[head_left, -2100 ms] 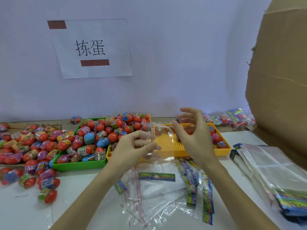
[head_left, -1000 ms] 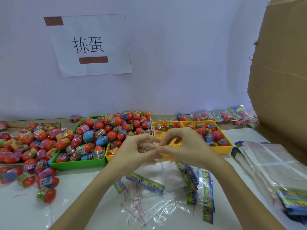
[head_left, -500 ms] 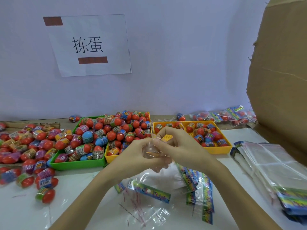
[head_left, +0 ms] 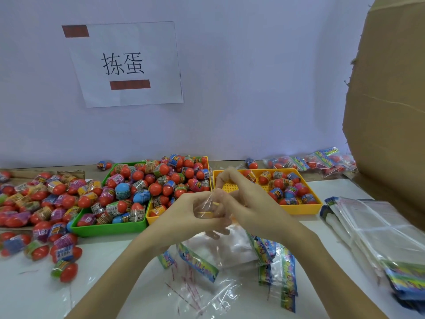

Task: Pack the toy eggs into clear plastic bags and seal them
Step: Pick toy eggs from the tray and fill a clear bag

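Both hands meet above the near middle of the white table. The left hand and the right hand each have their grip pinched on the top of one clear plastic bag, fingers curled round the crinkled film; the bag hangs between them, and I cannot tell whether anything is inside it. Its lower part drapes down to a colourful printed header strip at 6 o'clock from the hands, over a loose pile of empty bags and thin peeled sealing strips.

At 10 o'clock from the hands, a green tray is heaped with toy eggs, mostly red with printed wrappers, a few blue. Just beside it, touching its right wall, stands a yellow tray, also piled with eggs. At 1 o'clock a second yellow tray holds a smaller cluster of eggs along its far and right sides, its gridded floor bare at the left. More loose eggs spread across the table at 9 o'clock.

At 3 o'clock lies a stack of unused bags. At 1 o'clock, against the wall, lie filled bags of eggs. A large cardboard box stands at the right edge. A paper sign with two Chinese characters hangs on the wall at 11 o'clock.
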{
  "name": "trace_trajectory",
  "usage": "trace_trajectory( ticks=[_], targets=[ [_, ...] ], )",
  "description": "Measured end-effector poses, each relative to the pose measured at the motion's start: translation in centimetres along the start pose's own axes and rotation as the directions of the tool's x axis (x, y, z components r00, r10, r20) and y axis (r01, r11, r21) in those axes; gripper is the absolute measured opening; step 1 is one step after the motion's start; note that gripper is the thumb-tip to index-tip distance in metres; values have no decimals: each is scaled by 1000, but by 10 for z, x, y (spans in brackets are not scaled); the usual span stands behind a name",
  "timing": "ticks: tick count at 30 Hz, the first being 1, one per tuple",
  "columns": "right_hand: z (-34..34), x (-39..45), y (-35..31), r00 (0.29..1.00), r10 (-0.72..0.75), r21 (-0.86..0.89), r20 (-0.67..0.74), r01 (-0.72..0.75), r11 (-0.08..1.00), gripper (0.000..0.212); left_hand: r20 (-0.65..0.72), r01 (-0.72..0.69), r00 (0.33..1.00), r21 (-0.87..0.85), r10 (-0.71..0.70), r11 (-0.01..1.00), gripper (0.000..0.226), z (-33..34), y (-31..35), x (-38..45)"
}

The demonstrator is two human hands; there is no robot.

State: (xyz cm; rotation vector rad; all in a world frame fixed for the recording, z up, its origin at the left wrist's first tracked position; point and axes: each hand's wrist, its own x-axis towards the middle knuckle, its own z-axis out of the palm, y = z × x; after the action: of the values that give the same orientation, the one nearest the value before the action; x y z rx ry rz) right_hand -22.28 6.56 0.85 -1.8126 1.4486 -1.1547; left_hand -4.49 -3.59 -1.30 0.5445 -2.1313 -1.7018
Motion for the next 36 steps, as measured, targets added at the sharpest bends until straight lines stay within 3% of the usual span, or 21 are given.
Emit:
trace_trajectory(
  ticks=[4, 8, 10, 13, 15, 18, 24, 27, 29, 32, 36],
  targets=[
    [0, 5, 4, 974, -49, 71, -219, 66, 995, 5, -4, 49, 999, -17, -49, 999, 32, -2, 0, 0],
    [-14, 9, 22, 880, -59, -123, -471, 1, 992, 13, -120, 84, 989, -32, -87, 996, 41, -4, -1, 1],
    [-19, 8, 32, 883, -37, -301, -467, -119, 946, 18, -159, 73, 984, -52, -80, 996, 41, -3, -2, 1],
    [-20, 8, 50, 938, 142, -499, -316, -292, 816, 33, -204, 59, 976, -68, -72, 996, 42, -3, -2, 1],
    [-18, 8, 55, 935, 260, -558, -243, -354, 751, 43, -225, 45, 973, -54, -56, 998, 44, -2, -1, 1],
    [-17, 8, 60, 933, 254, -588, -255, -359, 725, 40, -243, 23, 970, -15, -26, 1000, 43, -2, -2, 1],
    [-16, 11, 57, 903, 80, -476, -422, -296, 828, 10, -245, 17, 969, -1, -17, 1000, 39, -2, -5, 2],
    [-16, 12, 48, 835, -1, -344, -550, -226, 912, 22, -241, 4, 971, -13, -6, 1000, 43, -2, -6, 3],
    [-16, 12, 39, 801, 62, -119, -596, -164, 979, 29, -237, -8, 971, -8, 6, 1000, 47, -2, -7, 3],
    [-14, 11, 22, 851, 107, 179, -515, -15, 984, 39, -230, -18, 973, 12, 20, 1000, 50, 0, -7, 4],
    [-8, 9, 13, 902, -11, 57, -432, 40, 998, 28, -207, -47, 977, 13, 49, 999, 53, 3, -7, 4]
  ],
)
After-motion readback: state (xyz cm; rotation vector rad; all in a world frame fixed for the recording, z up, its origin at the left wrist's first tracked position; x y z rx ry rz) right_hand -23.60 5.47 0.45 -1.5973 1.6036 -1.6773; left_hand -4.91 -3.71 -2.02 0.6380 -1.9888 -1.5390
